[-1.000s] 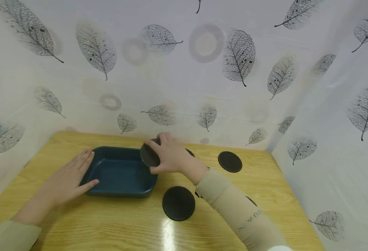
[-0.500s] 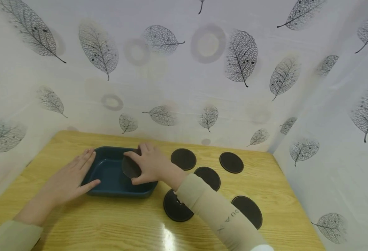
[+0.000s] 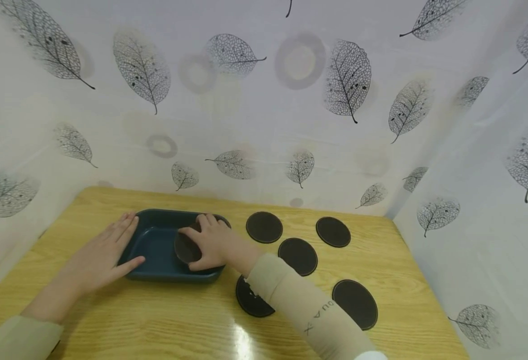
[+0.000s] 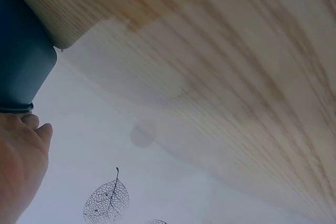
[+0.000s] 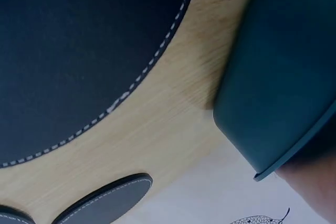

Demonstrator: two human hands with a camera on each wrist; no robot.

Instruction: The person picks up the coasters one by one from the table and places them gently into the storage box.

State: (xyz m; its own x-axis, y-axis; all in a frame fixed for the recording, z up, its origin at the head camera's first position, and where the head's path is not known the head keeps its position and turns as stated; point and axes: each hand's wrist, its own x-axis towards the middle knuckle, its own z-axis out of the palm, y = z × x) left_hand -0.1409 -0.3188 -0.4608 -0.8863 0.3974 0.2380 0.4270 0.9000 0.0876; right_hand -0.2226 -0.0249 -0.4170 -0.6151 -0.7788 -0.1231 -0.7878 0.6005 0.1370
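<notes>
A dark teal rectangular tray [image 3: 156,247] stands on the wooden table. My left hand [image 3: 106,252] rests along its left rim with straight fingers and the thumb spread to the front edge. Inside the tray's right half, my right hand [image 3: 212,242] grips a round black coaster [image 3: 186,248] by its edges, holding it tilted. Whether the coaster touches the tray floor I cannot tell. In the right wrist view the tray's outer wall [image 5: 278,77] hides most of the hand. The left wrist view shows only part of the left hand [image 4: 21,161] at the rim.
Several black coasters with stitched edges lie to the tray's right: a back one [image 3: 264,227], a far-right one [image 3: 333,231], a middle one [image 3: 297,256] and a front-right one [image 3: 355,304]. My right sleeve partly covers another coaster [image 3: 251,300]. A leaf-patterned sheet [image 3: 255,100] hangs behind the table.
My right hand has moved left and down, carrying the coaster from the tray's right rim into the tray. The left hand has stayed on the rim.
</notes>
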